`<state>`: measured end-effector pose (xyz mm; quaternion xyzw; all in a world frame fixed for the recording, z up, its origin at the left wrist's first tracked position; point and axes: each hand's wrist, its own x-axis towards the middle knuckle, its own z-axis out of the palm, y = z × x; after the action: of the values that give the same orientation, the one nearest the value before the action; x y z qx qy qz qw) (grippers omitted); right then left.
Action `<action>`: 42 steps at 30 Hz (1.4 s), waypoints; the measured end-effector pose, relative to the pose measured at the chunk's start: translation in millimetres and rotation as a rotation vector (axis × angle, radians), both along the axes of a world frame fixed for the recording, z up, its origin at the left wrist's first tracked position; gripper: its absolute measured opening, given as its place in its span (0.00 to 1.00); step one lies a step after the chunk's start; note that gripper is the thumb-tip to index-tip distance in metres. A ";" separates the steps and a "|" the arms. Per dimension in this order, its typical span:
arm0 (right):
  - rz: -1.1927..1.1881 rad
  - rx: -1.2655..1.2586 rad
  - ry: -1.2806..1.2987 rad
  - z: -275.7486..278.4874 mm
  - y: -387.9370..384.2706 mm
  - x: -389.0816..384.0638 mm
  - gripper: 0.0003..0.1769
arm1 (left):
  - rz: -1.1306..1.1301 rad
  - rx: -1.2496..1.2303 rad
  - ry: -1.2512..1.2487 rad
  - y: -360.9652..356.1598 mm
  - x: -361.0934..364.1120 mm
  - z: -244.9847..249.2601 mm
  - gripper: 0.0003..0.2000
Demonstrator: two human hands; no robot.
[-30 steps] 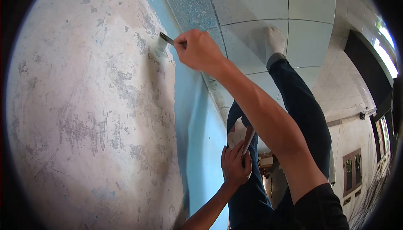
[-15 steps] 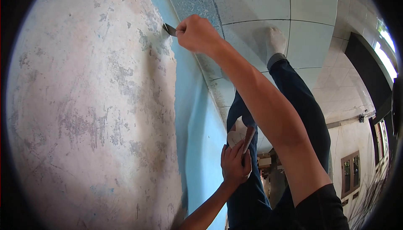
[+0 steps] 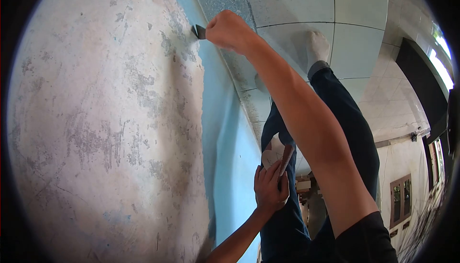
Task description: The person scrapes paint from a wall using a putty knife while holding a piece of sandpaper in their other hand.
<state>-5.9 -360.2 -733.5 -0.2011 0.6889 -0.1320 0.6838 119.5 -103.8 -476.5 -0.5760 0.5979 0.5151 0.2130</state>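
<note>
My right hand (image 3: 229,30) is closed around a scraper (image 3: 199,32); its small dark blade meets the wall at the ragged paint edge. Pale, patchy bare plaster (image 3: 115,119) covers most of the wall, and a strip of light blue paint (image 3: 218,119) runs along its lower part. Lower in the view, near my legs, my left hand (image 3: 271,189) grips what looks like a folded piece of sandpaper (image 3: 286,159), brown and rough on one face. The scraper's handle is hidden inside my right fist.
Pale floor tiles (image 3: 357,47) meet the wall's base, with a dusty grey patch in the corner. My bare foot (image 3: 318,47) and dark trousers (image 3: 342,93) are beside the wall. Farther off are a brown-framed window (image 3: 400,200) and a dark panel (image 3: 421,81).
My right hand and the scraper have shifted slightly to the right, and the blade's angle has changed. My left hand keeps its grip. The whole view has moved a little.
</note>
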 end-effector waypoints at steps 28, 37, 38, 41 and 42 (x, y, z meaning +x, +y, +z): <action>0.006 0.099 -0.284 -23.0 -10.7 -21.2 0.08 | 0.007 -0.015 0.003 -0.1 1.5 -0.5 0.15; -0.112 0.199 -0.425 -15.1 -11.4 -37.9 0.09 | 0.018 -0.039 0.020 4.1 3.7 -4.7 0.17; -0.095 0.213 -0.412 -16.1 -20.3 -36.0 0.09 | 0.015 -0.038 0.021 4.7 5.3 -1.6 0.17; -0.032 0.194 -0.377 -3.3 -16.9 -35.1 0.08 | 0.004 -0.059 0.000 6.5 4.1 -2.2 0.17; -0.011 0.171 -0.360 3.1 -15.7 -38.8 0.08 | 0.005 -0.057 0.010 7.0 3.0 -5.3 0.17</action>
<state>-44.6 -375.9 -730.4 -0.1118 0.5652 -0.1107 0.8098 122.5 -96.8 -481.7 -0.5809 0.6121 0.5010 0.1921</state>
